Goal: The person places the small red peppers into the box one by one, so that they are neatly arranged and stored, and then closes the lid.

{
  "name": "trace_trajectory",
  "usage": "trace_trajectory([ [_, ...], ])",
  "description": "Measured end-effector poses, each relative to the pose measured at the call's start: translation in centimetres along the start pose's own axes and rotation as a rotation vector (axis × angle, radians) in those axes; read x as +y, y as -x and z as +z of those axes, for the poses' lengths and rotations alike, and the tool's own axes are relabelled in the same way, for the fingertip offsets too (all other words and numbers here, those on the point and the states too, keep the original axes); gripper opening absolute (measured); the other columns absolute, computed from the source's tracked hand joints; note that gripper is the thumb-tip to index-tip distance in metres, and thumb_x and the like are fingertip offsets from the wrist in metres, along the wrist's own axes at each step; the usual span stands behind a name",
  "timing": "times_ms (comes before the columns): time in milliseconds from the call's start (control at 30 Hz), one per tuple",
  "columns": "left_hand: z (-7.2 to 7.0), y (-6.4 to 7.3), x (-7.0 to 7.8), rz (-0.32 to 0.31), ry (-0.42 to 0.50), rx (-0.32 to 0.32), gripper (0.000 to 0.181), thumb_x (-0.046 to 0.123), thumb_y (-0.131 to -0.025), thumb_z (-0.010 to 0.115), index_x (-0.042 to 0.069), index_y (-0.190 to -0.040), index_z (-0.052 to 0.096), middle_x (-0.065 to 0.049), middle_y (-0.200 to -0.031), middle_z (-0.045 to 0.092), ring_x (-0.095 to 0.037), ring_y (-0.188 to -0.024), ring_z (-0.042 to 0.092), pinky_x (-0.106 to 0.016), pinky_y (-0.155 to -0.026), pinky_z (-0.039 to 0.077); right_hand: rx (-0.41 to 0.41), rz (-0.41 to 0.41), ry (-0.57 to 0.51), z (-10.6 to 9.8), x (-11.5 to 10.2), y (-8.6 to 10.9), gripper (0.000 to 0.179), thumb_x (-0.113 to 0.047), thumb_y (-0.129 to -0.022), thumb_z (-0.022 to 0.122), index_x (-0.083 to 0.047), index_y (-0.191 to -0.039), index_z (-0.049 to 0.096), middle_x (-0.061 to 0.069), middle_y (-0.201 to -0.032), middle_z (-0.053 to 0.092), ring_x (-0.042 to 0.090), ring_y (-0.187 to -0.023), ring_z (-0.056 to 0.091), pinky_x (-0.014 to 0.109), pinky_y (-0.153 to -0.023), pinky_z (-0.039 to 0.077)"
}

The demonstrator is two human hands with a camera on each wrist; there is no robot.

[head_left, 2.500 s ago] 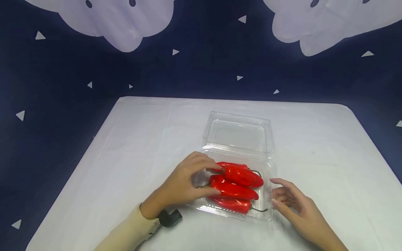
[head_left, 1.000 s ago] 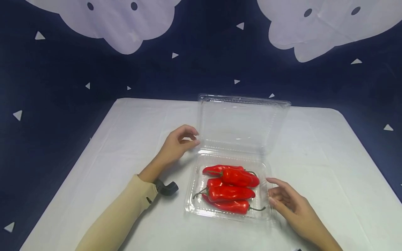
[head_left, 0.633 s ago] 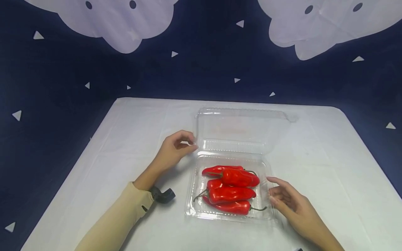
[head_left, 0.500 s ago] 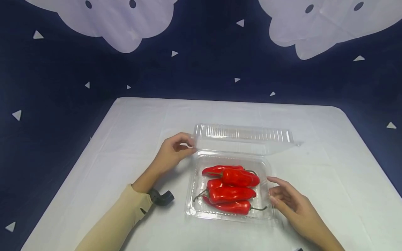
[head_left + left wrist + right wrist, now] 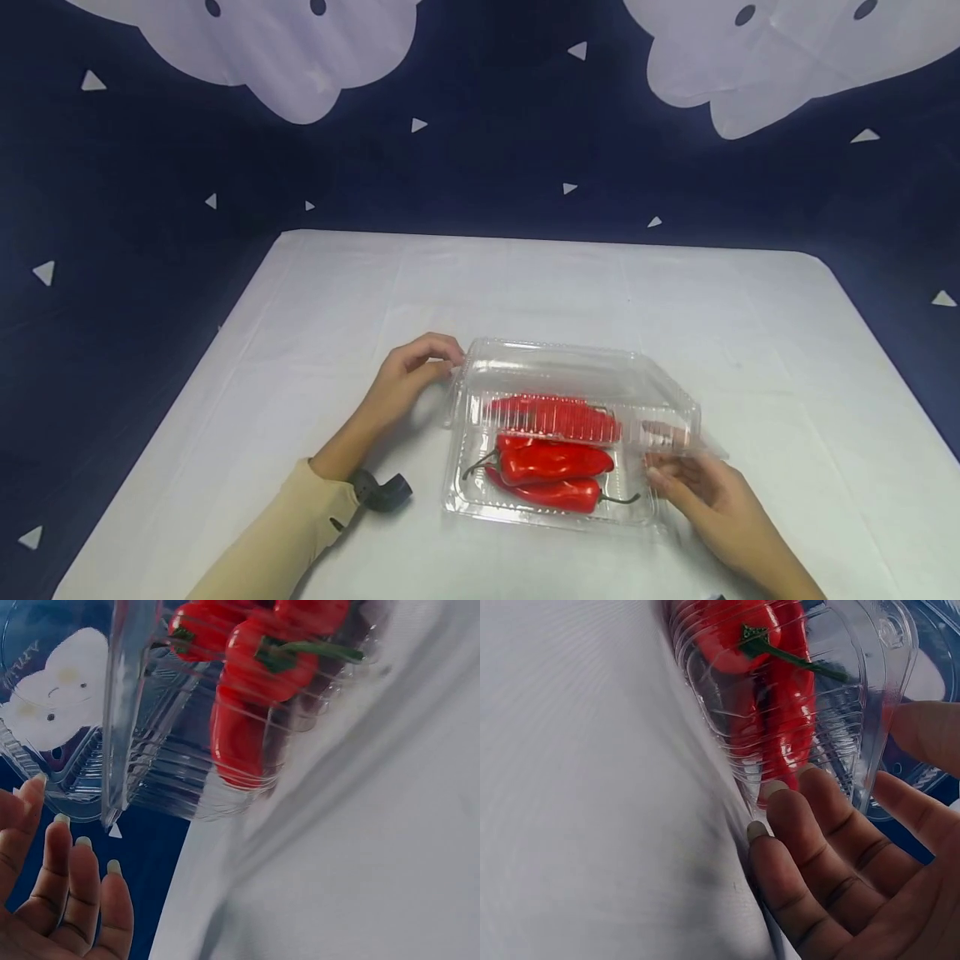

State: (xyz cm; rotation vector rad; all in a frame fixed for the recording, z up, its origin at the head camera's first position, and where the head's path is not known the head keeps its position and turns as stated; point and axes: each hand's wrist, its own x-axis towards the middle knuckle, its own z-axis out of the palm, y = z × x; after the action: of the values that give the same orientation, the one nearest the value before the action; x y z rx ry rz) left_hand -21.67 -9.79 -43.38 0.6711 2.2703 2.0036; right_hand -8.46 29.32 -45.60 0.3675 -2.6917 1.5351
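Observation:
Several red peppers with green stems lie in a clear plastic clamshell container on the white-covered table. Its hinged lid is tilted forward over the rear peppers, and its right corner overlaps my right fingers in the head view. My left hand is at the back left, fingertips at the lid's left edge, fingers relaxed and bent in the left wrist view. Beside the container's right side is my right hand, fingertips touching the wall and rim. Through the clear wall, a pepper shows in the right wrist view.
White cloth covers the table. Behind it hangs a dark blue backdrop with pale clouds and small triangles. A black wrist strap piece sticks out beside the left sleeve.
My left hand has left the peppers and moved to the lid's left edge. The lid has swung up from behind and forward over the rear peppers. My right hand has stayed at the container's right side.

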Motion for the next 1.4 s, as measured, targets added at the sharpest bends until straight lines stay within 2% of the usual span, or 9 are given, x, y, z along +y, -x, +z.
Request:
trace_trajectory([
  [200,0.4,0.4,0.0,-0.004,0.017,-0.017,0.012,0.003,-0.097,0.059,-0.004,-0.105,0.067,-0.018,-0.120,0.066,-0.022,-0.121,0.058,-0.046,-0.108,0.045,0.055,0.030,0.026,-0.5,-0.2,0.0,0.045,-0.005,-0.103,0.059,-0.011,-0.146,0.051,0.002,-0.114,0.071,0.010,-0.093,0.071,0.024,-0.079,0.058],
  [267,0.5,0.7,-0.2,-0.010,0.029,-0.021,0.011,0.002,-0.097,0.060,-0.004,-0.105,0.066,-0.018,-0.122,0.064,-0.024,-0.122,0.057,-0.045,-0.105,0.048,0.085,0.035,0.046,-0.7,-0.1,-0.1,0.044,-0.006,-0.105,0.055,-0.014,-0.148,0.051,-0.002,-0.115,0.071,0.007,-0.096,0.069,0.019,-0.083,0.053],
  [433,0.7,1.3,-0.4,-0.045,0.028,-0.029,0.012,0.005,-0.097,0.063,-0.003,-0.106,0.065,-0.016,-0.129,0.058,-0.024,-0.125,0.053,-0.044,-0.099,0.051,0.101,0.049,-0.096,-1.2,0.2,-0.2,0.040,-0.009,-0.111,0.039,-0.009,-0.151,0.045,0.003,-0.112,0.072,0.009,-0.097,0.067,0.016,-0.085,0.050],
  [567,0.9,1.9,-0.6,-0.047,0.025,-0.052,0.016,0.003,-0.096,0.064,-0.002,-0.111,0.063,-0.018,-0.132,0.055,-0.026,-0.125,0.054,-0.041,-0.095,0.054,0.042,0.013,-0.260,-1.5,0.2,-0.3,0.043,-0.005,-0.111,0.033,-0.004,-0.154,0.037,0.009,-0.112,0.069,0.015,-0.094,0.066,0.021,-0.081,0.053],
  [700,1.0,2.3,-0.8,-0.044,0.053,-0.085,0.023,0.001,-0.095,0.064,-0.002,-0.117,0.059,-0.018,-0.132,0.056,-0.030,-0.122,0.057,-0.039,-0.093,0.056,-0.060,-0.085,-0.333,-1.4,0.4,-0.5,0.054,0.009,-0.105,0.038,-0.001,-0.157,0.028,0.015,-0.113,0.069,0.013,-0.099,0.068,0.023,-0.084,0.056],
  [800,1.1,2.7,-0.9,-0.053,0.082,-0.101,0.028,-0.002,-0.094,0.063,-0.002,-0.121,0.056,-0.019,-0.131,0.056,-0.034,-0.119,0.059,-0.039,-0.092,0.057,-0.123,-0.119,-0.360,-1.2,0.5,-0.5,0.063,0.016,-0.101,0.043,0.000,-0.158,0.022,0.021,-0.110,0.068,0.014,-0.098,0.068,0.025,-0.085,0.057],
  [933,1.2,3.1,-0.9,-0.079,0.092,-0.114,0.032,-0.003,-0.094,0.062,-0.002,-0.125,0.055,-0.019,-0.128,0.056,-0.034,-0.113,0.061,-0.038,-0.091,0.058,-0.169,-0.108,-0.400,-1.2,0.4,-0.4,0.067,0.018,-0.099,0.043,0.000,-0.159,0.019,0.022,-0.107,0.068,0.016,-0.096,0.069,0.027,-0.084,0.057],
  [1100,1.3,3.3,-0.8,-0.106,0.083,-0.119,0.033,-0.001,-0.096,0.062,-0.001,-0.128,0.053,-0.018,-0.126,0.057,-0.030,-0.106,0.064,-0.037,-0.088,0.058,-0.218,-0.123,-0.473,-1.0,0.4,-0.5,0.067,0.019,-0.098,0.042,0.002,-0.158,0.018,0.015,-0.096,0.068,0.015,-0.088,0.065,0.028,-0.080,0.056],
  [1400,1.0,4.3,-0.3,-0.119,0.088,-0.146,0.042,0.000,-0.097,0.063,0.002,-0.136,0.048,-0.019,-0.113,0.059,-0.024,-0.095,0.066,-0.034,-0.083,0.059,-0.240,-0.123,-0.506,-0.8,0.3,-0.6,0.066,0.018,-0.099,0.040,0.001,-0.159,0.017,0.013,-0.093,0.068,0.014,-0.088,0.065,0.028,-0.082,0.056],
])
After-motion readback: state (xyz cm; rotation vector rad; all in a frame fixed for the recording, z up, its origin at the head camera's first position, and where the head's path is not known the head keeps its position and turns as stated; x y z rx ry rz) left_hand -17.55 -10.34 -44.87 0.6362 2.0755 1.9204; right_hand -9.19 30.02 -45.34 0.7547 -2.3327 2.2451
